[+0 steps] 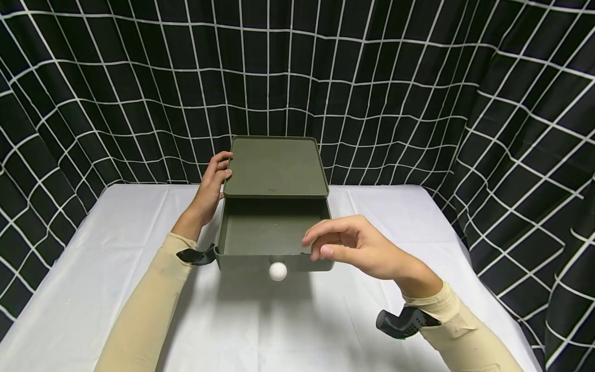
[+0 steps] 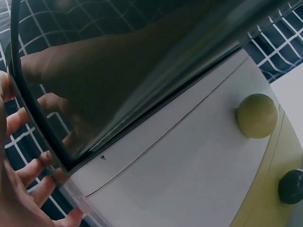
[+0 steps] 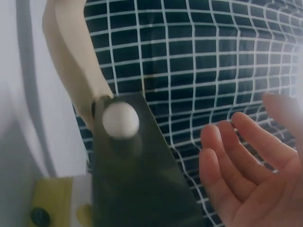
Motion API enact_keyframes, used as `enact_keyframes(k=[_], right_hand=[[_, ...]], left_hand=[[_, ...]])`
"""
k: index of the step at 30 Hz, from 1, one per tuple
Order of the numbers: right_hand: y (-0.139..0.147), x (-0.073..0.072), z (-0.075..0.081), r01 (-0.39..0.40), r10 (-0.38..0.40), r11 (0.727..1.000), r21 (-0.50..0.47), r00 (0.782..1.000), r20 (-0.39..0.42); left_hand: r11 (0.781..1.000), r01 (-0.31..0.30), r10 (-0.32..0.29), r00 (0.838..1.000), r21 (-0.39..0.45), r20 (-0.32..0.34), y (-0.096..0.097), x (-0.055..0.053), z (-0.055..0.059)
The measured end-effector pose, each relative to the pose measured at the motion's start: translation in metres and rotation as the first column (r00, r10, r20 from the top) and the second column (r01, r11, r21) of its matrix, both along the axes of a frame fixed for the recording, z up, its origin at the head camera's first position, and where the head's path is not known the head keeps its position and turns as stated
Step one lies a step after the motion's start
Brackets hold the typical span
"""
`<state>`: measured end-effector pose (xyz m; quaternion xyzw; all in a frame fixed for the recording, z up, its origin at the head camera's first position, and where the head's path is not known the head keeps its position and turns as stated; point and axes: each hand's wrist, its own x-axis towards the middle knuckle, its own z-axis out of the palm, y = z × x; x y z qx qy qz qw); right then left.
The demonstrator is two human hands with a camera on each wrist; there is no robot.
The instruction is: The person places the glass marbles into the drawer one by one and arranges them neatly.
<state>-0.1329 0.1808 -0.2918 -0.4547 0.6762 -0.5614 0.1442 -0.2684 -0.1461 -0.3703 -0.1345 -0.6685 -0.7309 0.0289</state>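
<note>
A dark green drawer (image 1: 260, 227) stands pulled out from under the flat green top (image 1: 279, 165) of a small chest of drawers. A round white knob (image 1: 278, 272) sits on its front. My left hand (image 1: 209, 188) rests against the chest's left side, fingertips at the top's edge; in the left wrist view its fingers (image 2: 40, 187) are spread along the corner. My right hand (image 1: 358, 245) is held over the drawer's right front corner, fingers loosely bent, with nothing in it. In the right wrist view those fingers (image 3: 232, 163) are apart from the drawer front (image 3: 147, 184).
Below the green drawer, the left wrist view shows a white drawer front (image 2: 189, 156) with a yellow knob (image 2: 257, 116) and a yellow one with a dark green knob (image 2: 291, 187). A white cloth (image 1: 395, 222) covers the table. Black gridded curtains (image 1: 279, 67) surround it.
</note>
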Motion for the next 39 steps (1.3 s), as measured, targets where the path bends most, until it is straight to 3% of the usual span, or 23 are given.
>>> enact_keyframes(k=[6,15,22,31,39], right_hand=[[-0.006,0.006,-0.009,-0.118,0.119,0.993,-0.014,0.986,0.12],[-0.013,0.013,-0.015,-0.203,0.202,0.979,-0.01,0.965,0.166],[-0.017,0.015,-0.023,-0.254,0.239,0.966,0.054,0.95,0.2],[-0.023,0.016,-0.041,-0.355,0.311,0.925,0.134,0.912,0.269],[-0.026,0.015,-0.057,-0.366,0.298,0.918,0.154,0.891,0.343]], left_hand=[[1.0,0.002,-0.002,1.0,0.0,0.001,0.0,0.0,0.0],[1.0,0.012,-0.012,1.0,0.001,-0.003,0.0,0.001,0.0],[1.0,0.009,-0.009,1.0,0.0,-0.001,0.0,0.001,0.001],[1.0,0.008,-0.008,1.0,0.002,-0.006,0.0,0.001,0.001],[1.0,0.008,-0.008,1.0,-0.005,-0.007,0.0,0.001,0.001]])
